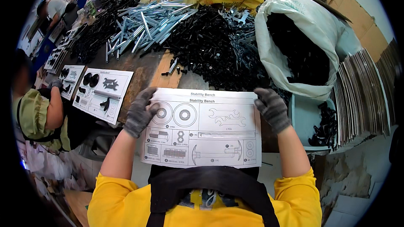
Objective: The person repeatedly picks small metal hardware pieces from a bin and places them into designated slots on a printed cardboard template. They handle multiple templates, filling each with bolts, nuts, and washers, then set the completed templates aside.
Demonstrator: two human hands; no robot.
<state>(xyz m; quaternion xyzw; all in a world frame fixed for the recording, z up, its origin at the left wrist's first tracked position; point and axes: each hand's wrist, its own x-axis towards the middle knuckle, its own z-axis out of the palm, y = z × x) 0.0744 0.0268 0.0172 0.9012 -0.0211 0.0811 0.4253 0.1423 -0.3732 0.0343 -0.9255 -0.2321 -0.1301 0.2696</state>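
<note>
A stack of printed white parts sheets point(176, 117), with line drawings of rings, wrenches and bolts, lies flat in front of me at the table's near edge. At least two sheets show, the upper one set slightly below the other. My left hand point(141, 111), in a grey striped glove, holds the left edge with its thumb over the sheet. On the opposite edge my right hand point(273, 110), gloved the same way, has its fingertips and thumb against the upper right side. The sheets are held between both hands.
Beyond the sheets are heaps of black bolts point(206, 46), silver tubes point(151, 23) and wrenches point(242, 31). A white sack point(265, 38) of black parts and a pale blue bin point(299, 122) stand right, beside stacked cardboard point(362, 92). At left, a co-worker point(42, 109) sits by filled parts sheets point(103, 90).
</note>
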